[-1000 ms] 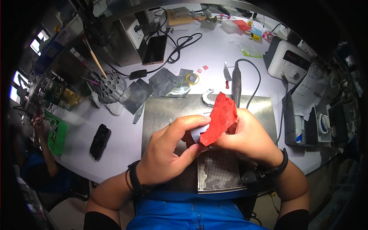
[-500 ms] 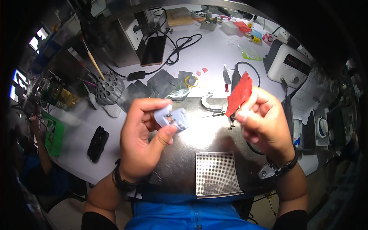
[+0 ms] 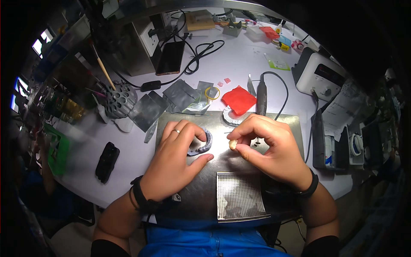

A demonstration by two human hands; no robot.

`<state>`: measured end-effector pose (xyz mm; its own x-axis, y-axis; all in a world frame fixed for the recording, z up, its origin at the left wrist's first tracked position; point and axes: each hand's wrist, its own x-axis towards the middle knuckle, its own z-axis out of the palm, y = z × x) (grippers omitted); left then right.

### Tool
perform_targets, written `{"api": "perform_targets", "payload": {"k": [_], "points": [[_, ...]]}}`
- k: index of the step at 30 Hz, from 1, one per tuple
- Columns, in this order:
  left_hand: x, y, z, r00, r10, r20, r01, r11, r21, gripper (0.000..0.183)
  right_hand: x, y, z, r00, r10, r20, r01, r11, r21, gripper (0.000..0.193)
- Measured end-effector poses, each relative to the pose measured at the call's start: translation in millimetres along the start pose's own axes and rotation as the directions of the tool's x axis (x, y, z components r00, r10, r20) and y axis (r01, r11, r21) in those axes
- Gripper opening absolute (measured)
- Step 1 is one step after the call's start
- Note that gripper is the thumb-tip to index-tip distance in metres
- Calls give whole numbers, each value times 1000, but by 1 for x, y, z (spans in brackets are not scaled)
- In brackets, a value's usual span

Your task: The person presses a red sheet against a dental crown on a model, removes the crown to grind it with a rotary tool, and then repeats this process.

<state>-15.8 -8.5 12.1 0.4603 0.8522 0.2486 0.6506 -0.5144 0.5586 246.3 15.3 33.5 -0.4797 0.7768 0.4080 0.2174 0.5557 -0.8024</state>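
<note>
My left hand (image 3: 173, 160) is lowered over the metal plate (image 3: 197, 205), its thumb stretched away from the fingers. Beside its index finger a blue-grey dental arch model (image 3: 204, 144) sits on the plate; the hand covers part of it, and the other fingertips are hidden. Between thumb and index finger of my right hand (image 3: 274, 147) is pinched a small cream-coloured dental crown (image 3: 233, 144). Just beyond that hand is a white dental arch model (image 3: 230, 118), partly covered by a crumpled red sheet (image 3: 239, 100).
A perforated metal sheet (image 3: 239, 197) lies near me. Behind my right hand lies a corded handpiece (image 3: 261, 94), with its control box (image 3: 319, 75) at the far right. Dark sheets (image 3: 182, 94), a tool holder (image 3: 121, 99), a phone (image 3: 170, 58) and a black case (image 3: 107, 162) surround the plate.
My left hand has lowered the blue-grey model onto the plate and its thumb has opened. The red sheet has left my right hand, which now pinches the crown nearer the middle.
</note>
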Motion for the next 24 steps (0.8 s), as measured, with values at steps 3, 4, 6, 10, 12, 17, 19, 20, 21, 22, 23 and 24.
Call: {"api": "perform_targets", "payload": {"k": [3, 4, 6, 10, 12, 17, 19, 20, 21, 22, 23, 24], "points": [[3, 13, 1, 981, 58, -184, -101, 966, -236, 38, 3, -5, 7, 1000, 1, 25, 0, 1000, -16, 17], [2, 18, 4, 984, 53, -169, -110, 930, -351, 37, 4, -6, 9, 999, 6, 44, -6, 1000, -17, 17], [-1, 21, 6, 987, 47, -156, -115, 880, -462, 35, 4, -9, 11, 998, -11, 60, 12, 1000, -20, 18], [-1, 13, 6, 964, 200, -176, -257, 874, -413, 31, 4, -13, 12, 996, -83, 46, 83, 996, -11, 19], [-6, 16, 8, 968, 154, -200, -242, 790, -563, 25, 4, -16, 8, 996, -71, 45, 67, 995, 69, 20], [-2, 21, 6, 990, -21, -143, -124, 382, -916, 19, 10, 6, -30, 903, 291, -315, -321, 946, -46, 17], [-2, 19, 7, 985, -6, -175, -162, 348, -923, 22, 12, 12, -37, 818, 522, -243, -570, 676, -467, 36], [-4, 23, 8, 975, -3, -221, -203, 386, -900, 25, 9, 19, -34, 819, 521, -239, -568, 680, -464, 36], [-5, 25, 8, 964, 4, -265, -242, 420, -874, 28, 5, 29, -30, 849, 474, -235, -508, 607, -611, 44], [-8, 26, 3, 965, 1, -264, -240, 421, -875, 28, 2, 35, -26, 877, 428, -220, -436, 514, -739, 51], [-10, 28, -5, 942, 147, -301, -328, 581, -745, 30, 4, 38, -26, 854, 462, -239, -477, 511, -715, 55], [-11, 32, -15, 907, 292, -302, -418, 701, -578, 32, 6, 41, -26, 855, 465, -231, -473, 515, -715, 55]]}}
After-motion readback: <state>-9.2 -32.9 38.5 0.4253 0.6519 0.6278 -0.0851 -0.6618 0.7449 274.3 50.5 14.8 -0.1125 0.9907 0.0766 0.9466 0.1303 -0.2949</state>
